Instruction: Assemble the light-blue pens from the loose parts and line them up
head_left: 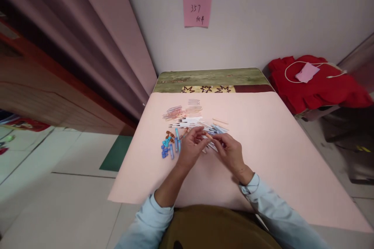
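Observation:
My left hand [189, 146] and my right hand [230, 151] meet over the middle of the paper-covered table. Between their fingertips is a short orange pen barrel [208, 135], pinched from both sides and partly hidden by the fingers. Left of my left hand lie blue pen barrels [176, 144], dark blue caps [164, 151], turquoise caps [166, 141] and brown caps [172, 137]. White refills with dark tips [184, 123] are spread just beyond the hands. Light blue sticks [219, 128] lie behind my right hand.
Clear thin tubes [193, 102] and a pinkish pile of slim parts [175, 113] lie farther back on the pale pink sheet [263, 124]. A red cloth [321, 89] with a cable on it stands at the right. A pink note [197, 7] hangs on the wall.

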Demonstrator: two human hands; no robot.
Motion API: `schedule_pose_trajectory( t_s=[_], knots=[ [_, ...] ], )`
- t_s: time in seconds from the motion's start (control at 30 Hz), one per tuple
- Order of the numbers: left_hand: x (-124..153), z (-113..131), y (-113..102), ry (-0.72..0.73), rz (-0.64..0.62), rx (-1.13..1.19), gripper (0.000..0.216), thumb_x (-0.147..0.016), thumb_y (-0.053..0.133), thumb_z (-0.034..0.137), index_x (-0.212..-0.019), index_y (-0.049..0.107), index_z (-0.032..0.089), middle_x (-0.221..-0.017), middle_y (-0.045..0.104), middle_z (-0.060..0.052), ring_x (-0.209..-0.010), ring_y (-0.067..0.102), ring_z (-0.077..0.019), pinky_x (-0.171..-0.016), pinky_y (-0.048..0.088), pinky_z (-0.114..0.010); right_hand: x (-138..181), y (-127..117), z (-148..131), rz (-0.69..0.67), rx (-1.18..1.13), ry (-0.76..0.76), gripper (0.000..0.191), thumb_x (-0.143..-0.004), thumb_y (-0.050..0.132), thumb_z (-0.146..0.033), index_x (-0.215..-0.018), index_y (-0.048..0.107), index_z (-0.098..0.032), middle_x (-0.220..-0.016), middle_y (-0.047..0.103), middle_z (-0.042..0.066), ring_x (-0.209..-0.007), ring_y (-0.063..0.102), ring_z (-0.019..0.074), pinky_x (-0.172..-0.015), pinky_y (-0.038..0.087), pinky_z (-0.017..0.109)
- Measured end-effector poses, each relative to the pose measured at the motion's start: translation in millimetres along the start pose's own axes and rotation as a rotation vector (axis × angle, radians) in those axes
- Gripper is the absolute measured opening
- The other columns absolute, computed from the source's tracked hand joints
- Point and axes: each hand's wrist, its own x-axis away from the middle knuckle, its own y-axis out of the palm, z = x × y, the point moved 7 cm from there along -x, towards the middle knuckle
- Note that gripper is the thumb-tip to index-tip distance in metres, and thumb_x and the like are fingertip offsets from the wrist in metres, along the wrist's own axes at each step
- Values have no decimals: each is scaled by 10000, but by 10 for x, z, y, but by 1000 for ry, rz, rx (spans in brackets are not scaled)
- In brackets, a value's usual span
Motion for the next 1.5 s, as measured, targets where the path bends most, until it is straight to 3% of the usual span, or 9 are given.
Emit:
schedule_pose_trajectory(
  t_s=[0.13,0.33,0.43,0.53,0.67,0.83,1.03,1.33,1.5],
  knots=[
    [130,185,168,51,-33,191,208,-813,727,348,-953,719,194,-939,730,-62,-855,675,-182,-788,547,-321,36,-51,-86,31,-293,16,217,-958,552,-385,-1008,699,-235,-928,720,46,-781,650,170,-711,521,295],
    [184,387,-79,195,78,-102,171,-849,693,332,-970,742,221,-935,732,-49,-871,668,-178,-823,536,-324,106,-28,-149,7,-325,8,233,-939,590,-340,-1120,682,-226,-980,716,49,-789,643,152,-724,525,284],
    [147,268,-375,171,209,-369,201,-864,660,307,-1028,718,206,-929,720,-50,-856,654,-181,-821,524,-327,187,-27,-25,4,-239,51,269,-933,582,-355,-1143,678,-217,-944,713,42,-670,596,129,-647,506,265],
    [113,11,-597,26,225,-698,270,-864,642,283,-1121,680,206,-868,712,-41,-876,643,-212,-828,511,-346,269,-48,184,23,-105,143,273,-923,573,-370,-1112,695,-215,-835,705,21,-603,572,128,-602,476,260],
    [136,-181,-654,8,203,-938,261,-892,596,294,-1134,660,223,-1003,709,-72,-1013,625,-255,-904,493,-373,308,3,274,-85,172,141,226,-905,574,-369,-1006,717,-225,-843,715,24,-685,631,156,-621,441,263],
    [274,-150,-525,193,180,-935,378,-909,571,332,-1265,614,211,-1285,617,-132,-1229,549,-274,-1078,405,-409,337,191,137,-232,375,45,181,-922,582,-376,-936,708,-246,-883,719,15,-722,644,155,-603,378,252],
    [536,-256,-588,227,185,-944,593,-895,581,456,-1420,479,201,-1537,395,-178,-1429,360,-328,-1162,280,-490,362,482,-20,-321,439,-16,204,-963,545,-367,-935,707,-246,-896,717,33,-763,636,157,-575,318,250],
    [656,-459,-722,44,309,-986,864,-858,574,590,-1534,273,145,-1615,168,-259,-1515,109,-378,-1169,138,-614,-6,479,-15,-208,425,43,229,-973,527,-389,-944,708,-251,-936,716,24,-758,637,152,-575,307,257],
    [654,-551,-737,-56,324,-943,953,-807,609,634,-1542,250,145,-1620,110,-273,-1521,56,-384,-1159,136,-631,-302,636,-27,-279,531,58,219,-959,547,-386,-973,707,-237,-961,703,54,-750,635,161,-581,331,259]
  ],
)
